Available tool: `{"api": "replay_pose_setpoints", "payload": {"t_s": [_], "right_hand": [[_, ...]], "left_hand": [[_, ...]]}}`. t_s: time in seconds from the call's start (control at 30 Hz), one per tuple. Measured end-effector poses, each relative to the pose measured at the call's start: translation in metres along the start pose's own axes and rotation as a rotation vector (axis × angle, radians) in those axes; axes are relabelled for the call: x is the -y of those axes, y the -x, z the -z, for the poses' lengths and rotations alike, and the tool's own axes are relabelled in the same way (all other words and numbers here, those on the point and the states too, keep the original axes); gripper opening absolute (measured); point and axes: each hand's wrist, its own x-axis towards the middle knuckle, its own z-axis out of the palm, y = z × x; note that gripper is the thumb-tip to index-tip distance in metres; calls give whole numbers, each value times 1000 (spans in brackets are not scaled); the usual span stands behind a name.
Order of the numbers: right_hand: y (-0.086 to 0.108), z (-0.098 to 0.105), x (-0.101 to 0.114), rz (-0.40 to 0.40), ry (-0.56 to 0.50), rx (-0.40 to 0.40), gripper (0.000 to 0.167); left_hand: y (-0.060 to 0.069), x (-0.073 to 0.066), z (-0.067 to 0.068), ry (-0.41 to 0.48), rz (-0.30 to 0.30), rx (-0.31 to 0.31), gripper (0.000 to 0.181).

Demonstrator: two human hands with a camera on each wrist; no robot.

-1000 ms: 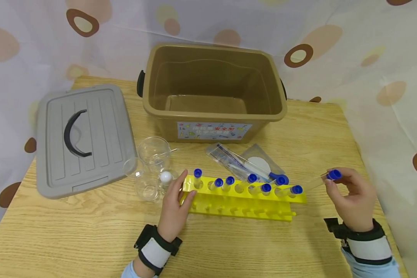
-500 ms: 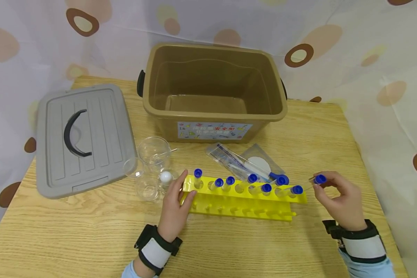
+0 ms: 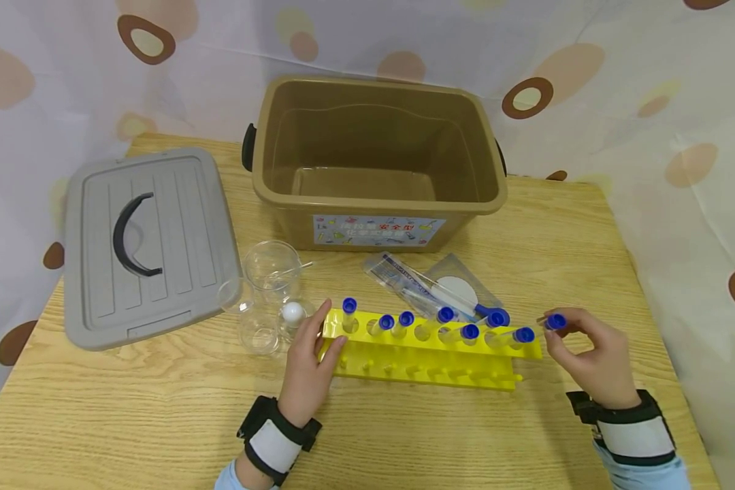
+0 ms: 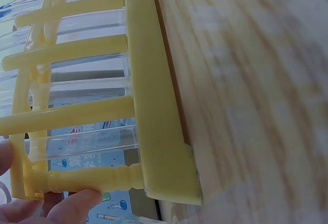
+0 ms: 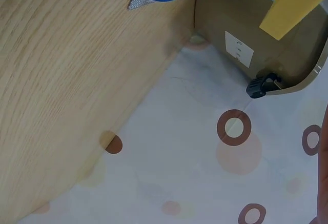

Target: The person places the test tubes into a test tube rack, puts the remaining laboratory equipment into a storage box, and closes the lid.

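The yellow rack (image 3: pixel 429 377) lies across the table with several blue-capped clear tubes (image 3: pixel 445 314) standing in its upper holes, some tilted. My left hand (image 3: pixel 307 371) grips the rack's left end; in the left wrist view its fingers (image 4: pixel 77 206) curl round the yellow end post (image 4: pixel 89 179). At the rack's right end my right hand (image 3: pixel 597 354) pinches another tube by its blue cap (image 3: pixel 554 322) between thumb and fingers; the tube slants leftward and its lower part is hard to make out. Little of the right hand shows in the right wrist view, beside a corner of the rack (image 5: pixel 292 11).
Behind the rack is a tan open bin (image 3: pixel 380 204) with a label. Bagged tools (image 3: pixel 404 282) and a white disc (image 3: pixel 455 291) lie between them. Left of the rack stand clear glass vessels (image 3: pixel 260 330) and a white ball (image 3: pixel 292 312); the grey lid (image 3: pixel 184 238) lies farther left.
My right hand has moved left with the tube, bringing its blue cap close to the rack's right end. The left hand and the rack have stayed where they were.
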Motion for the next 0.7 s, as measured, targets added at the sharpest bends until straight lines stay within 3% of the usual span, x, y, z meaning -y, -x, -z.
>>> {"api": "replay_pose_setpoints", "payload": {"t_s": [0.17, 0.43, 0.57, 0.63, 0.7], "right_hand": [[0, 1, 3, -30, 46, 59, 29], [3, 1, 5, -35, 37, 68, 29], [4, 3, 11, -90, 88, 101, 48], [5, 6, 18, -107, 106, 78, 48], [6, 8, 28, -96, 112, -28, 44]], "left_hand": [[0, 0, 0, 2, -1, -1, 52], [0, -1, 0, 5, 4, 1, 52], [1, 0, 1, 7, 5, -2, 52], [1, 0, 0, 12, 5, -5, 52], [0, 0, 0, 16, 4, -5, 52]]}}
